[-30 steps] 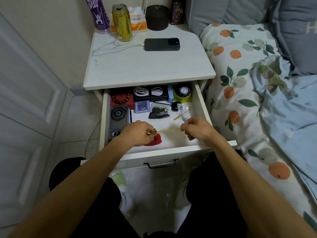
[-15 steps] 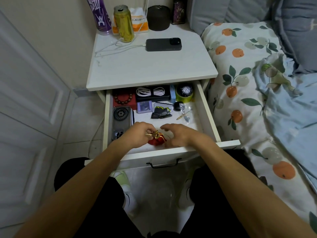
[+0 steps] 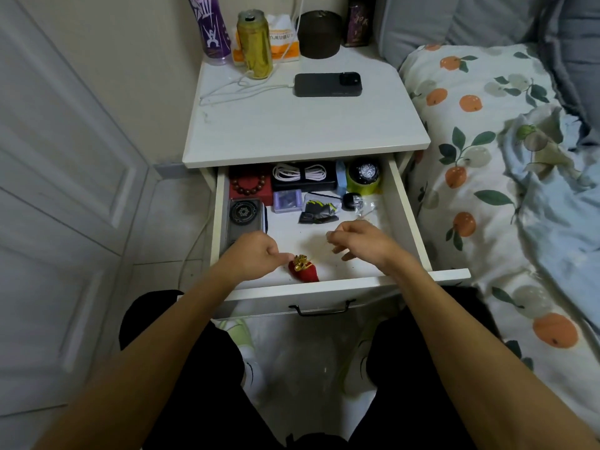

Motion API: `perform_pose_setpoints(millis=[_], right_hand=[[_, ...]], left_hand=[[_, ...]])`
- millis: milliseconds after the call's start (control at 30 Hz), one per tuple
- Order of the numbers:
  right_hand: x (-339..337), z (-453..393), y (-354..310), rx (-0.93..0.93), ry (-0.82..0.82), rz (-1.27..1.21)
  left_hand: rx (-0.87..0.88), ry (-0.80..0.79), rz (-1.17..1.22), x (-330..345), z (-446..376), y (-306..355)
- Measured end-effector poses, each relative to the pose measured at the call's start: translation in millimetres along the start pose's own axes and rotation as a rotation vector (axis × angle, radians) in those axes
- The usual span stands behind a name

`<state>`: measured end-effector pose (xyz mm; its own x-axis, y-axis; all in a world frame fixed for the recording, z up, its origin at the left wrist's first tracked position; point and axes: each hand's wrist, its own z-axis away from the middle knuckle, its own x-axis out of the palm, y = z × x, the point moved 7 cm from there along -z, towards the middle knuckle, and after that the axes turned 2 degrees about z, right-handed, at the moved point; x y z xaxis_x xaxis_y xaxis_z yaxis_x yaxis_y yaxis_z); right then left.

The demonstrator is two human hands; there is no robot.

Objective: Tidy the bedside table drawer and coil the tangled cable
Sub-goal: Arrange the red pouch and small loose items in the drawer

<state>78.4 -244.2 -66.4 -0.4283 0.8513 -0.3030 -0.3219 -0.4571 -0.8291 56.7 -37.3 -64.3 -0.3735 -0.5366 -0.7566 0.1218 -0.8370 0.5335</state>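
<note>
On the surface point(image 3: 305, 125) above my knees a black phone point(image 3: 328, 84) lies flat with a white charging lead point(image 3: 240, 89) plugged into its left end. Behind it stand a gold can point(image 3: 255, 43), a purple bottle point(image 3: 211, 27), an orange-and-white packet point(image 3: 284, 39) and a dark round container point(image 3: 319, 34). To my right is the bed point(image 3: 487, 157), its sheet printed with oranges. A white panelled door point(image 3: 65, 190) is on my left.
</note>
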Motion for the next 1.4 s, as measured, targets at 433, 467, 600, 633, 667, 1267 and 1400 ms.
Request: perform_pose_setpoints(millis=[433, 467, 600, 633, 667, 1267, 1400], right_hand=[[7, 4, -14, -0.056, -0.004, -0.213], [7, 0, -11, -0.034, 0.012, -0.163], [8, -9, 2, 0.042, 0.018, -0.036], [9, -10, 3, 0.050, 0.012, -0.029], [8, -11, 4, 0.055, 0.009, -0.018], [25, -18, 18, -0.012, -0.111, 0.514], [27, -17, 9, -0.035, -0.126, 0.495]], left_hand=[[-0.029, 0.211, 0.569, -18, 14, 3], [-0.021, 0.222, 0.476, -19, 11, 2], [0.064, 0.076, 0.104, -7, -11, 12], [0.090, 0.025, -0.007, -1, -16, 20], [0.114, -0.017, -0.136, 4, -21, 28], [0.064, -0.448, -0.277, 11, -8, 21], [-0.005, -0.302, -0.131, -6, 3, 0]])
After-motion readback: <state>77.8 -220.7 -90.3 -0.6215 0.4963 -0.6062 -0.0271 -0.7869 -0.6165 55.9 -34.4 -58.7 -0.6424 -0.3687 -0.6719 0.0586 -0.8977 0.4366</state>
